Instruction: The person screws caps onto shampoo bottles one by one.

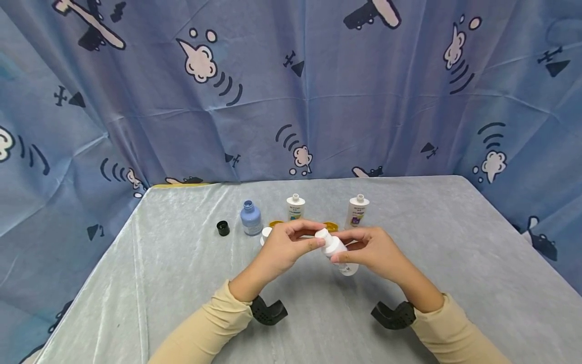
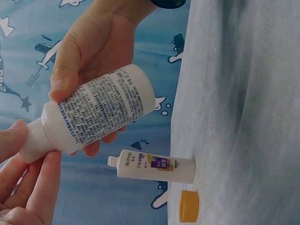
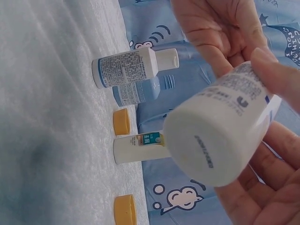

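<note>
My right hand [image 1: 375, 251] grips the body of a white bottle [image 2: 105, 105] printed with dense small text, thumb on one side and fingers on the other. The bottle is tilted, its neck toward my left hand [image 1: 287, 243] and its base toward the lower right. My left thumb and fingers pinch the white cap [image 2: 35, 143] at its top end. In the right wrist view the bottle's round base [image 3: 204, 147] faces the camera and hides the cap. A second white bottle [image 3: 124, 68], with its cap on, stands just beyond my left hand, mostly hidden in the head view.
Behind the hands stand a blue bottle [image 1: 251, 218] with no cap and two uncapped white bottles, one with a teal label [image 1: 295, 207], one with a purple label [image 1: 357, 211]. A black cap [image 1: 223, 228] and two yellow caps [image 3: 121, 122] lie on the grey cloth [image 1: 182, 283].
</note>
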A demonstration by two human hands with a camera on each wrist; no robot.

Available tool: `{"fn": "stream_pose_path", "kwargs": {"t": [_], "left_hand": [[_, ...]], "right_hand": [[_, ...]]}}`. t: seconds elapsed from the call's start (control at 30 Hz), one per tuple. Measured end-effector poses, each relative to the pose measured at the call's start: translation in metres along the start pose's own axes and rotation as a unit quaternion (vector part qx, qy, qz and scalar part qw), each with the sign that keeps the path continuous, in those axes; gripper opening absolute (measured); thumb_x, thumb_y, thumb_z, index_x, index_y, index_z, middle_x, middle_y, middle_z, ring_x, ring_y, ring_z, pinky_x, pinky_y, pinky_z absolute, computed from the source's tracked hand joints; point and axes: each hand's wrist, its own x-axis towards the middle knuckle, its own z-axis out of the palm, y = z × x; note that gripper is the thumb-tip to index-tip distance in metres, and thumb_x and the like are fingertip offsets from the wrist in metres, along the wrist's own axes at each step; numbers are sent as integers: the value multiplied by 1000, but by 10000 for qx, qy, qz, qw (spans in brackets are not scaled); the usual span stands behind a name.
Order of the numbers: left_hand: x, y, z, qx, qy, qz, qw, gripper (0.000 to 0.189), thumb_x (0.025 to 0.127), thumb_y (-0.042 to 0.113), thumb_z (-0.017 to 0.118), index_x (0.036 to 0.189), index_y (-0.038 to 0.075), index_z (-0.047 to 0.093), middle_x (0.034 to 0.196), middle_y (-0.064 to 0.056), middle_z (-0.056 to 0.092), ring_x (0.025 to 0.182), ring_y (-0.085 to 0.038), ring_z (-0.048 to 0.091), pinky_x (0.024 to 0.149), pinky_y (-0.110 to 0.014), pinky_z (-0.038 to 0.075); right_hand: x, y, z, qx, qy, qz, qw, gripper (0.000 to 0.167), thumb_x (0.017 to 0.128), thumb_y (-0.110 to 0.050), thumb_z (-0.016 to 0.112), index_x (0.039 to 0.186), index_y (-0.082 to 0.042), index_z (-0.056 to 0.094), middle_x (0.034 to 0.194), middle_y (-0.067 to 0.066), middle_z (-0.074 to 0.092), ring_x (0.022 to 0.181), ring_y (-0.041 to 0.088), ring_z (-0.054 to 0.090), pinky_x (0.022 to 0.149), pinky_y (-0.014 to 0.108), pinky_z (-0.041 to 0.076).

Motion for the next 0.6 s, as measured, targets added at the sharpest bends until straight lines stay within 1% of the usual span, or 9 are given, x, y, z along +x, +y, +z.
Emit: {"fn": "stream_pose_path", "kwargs": {"t": [0.1, 0.2, 0.37, 0.43, 0.53, 0.6], "left_hand": [[0, 1, 0, -21, -101, 78, 9999, 32, 90, 4, 71, 120, -4, 67, 126, -21, 67, 104, -19, 69, 87, -24, 57], [0, 2, 0, -17, -211, 128, 9997, 32, 91, 3, 70, 121, -6, 66, 128, -23, 65, 107, -24, 68, 88, -23, 57], [-1, 2, -1, -86, -308, 156, 9994, 33, 91, 3, 70, 122, -6, 65, 130, -24, 63, 105, -14, 68, 90, -25, 57], [-2, 3, -1, -151, -298, 101, 9994, 34, 90, 4, 71, 122, -5, 65, 130, -23, 65, 104, -12, 69, 91, -27, 58], [-2, 4, -2, -215, -229, 7, 9995, 36, 89, 5, 72, 123, -4, 65, 127, -20, 67, 107, -20, 71, 91, -30, 58], [-1, 4, -2, -160, -119, -75, 9998, 37, 88, 7, 74, 123, -1, 66, 125, -17, 68, 108, -22, 70, 90, -30, 58]], "right_hand": [[0, 1, 0, 2, -10, 18, 10000, 48, 79, -18, 85, 119, 4, 70, 106, 20, 73, 81, 13, 73, 69, 31, 60], [1, 2, -2, 62, -41, 24, 10000, 48, 78, -17, 85, 119, 5, 69, 107, 21, 72, 82, 13, 74, 70, 31, 61], [1, 4, -1, 205, -125, -37, 9997, 48, 78, -16, 85, 118, 6, 69, 107, 24, 72, 83, 12, 74, 70, 31, 61], [0, 4, -1, 238, -135, -38, 9996, 48, 78, -15, 85, 119, 6, 68, 108, 24, 72, 83, 12, 74, 70, 31, 61], [-1, 2, -1, 184, -80, 14, 9998, 48, 79, -17, 85, 119, 5, 69, 108, 23, 72, 83, 13, 74, 70, 32, 61], [-1, 2, -2, 138, -26, 53, 9999, 48, 78, -17, 85, 119, 4, 69, 108, 22, 72, 83, 13, 74, 70, 32, 61]]}}
